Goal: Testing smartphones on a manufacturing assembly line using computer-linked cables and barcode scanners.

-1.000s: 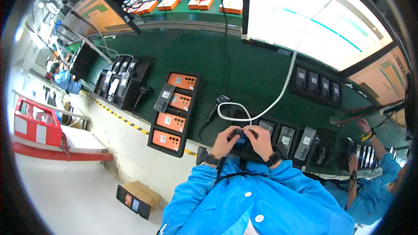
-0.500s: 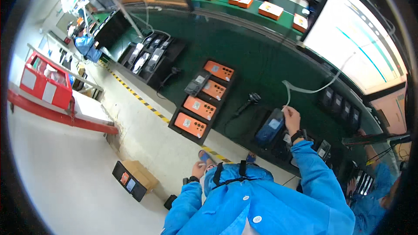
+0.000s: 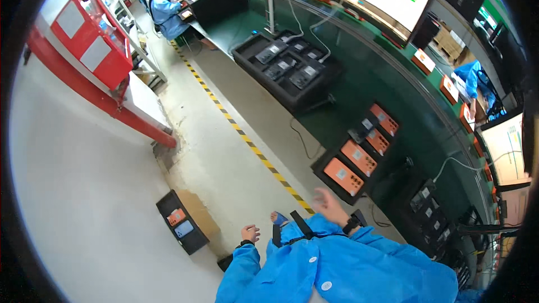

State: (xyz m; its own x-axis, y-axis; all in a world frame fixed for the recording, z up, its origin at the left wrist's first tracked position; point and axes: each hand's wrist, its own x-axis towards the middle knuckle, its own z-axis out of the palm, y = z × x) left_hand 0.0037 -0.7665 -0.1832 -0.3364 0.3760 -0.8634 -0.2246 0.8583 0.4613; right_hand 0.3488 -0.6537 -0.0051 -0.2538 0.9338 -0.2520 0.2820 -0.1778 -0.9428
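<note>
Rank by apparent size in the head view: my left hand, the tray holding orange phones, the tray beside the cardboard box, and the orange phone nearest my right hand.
1. Tray holding orange phones
2. Tray beside the cardboard box
3. Orange phone nearest your right hand
4. Your left hand

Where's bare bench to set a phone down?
Two patches of green bench: between the big black tray and the orange-phone tray; and right of the orange-phone tray, toward the white-topped boxes. Crowded: lower right, with dark phones and a pale cable. The right hand is near the orange-phone tray's lower end.
</note>
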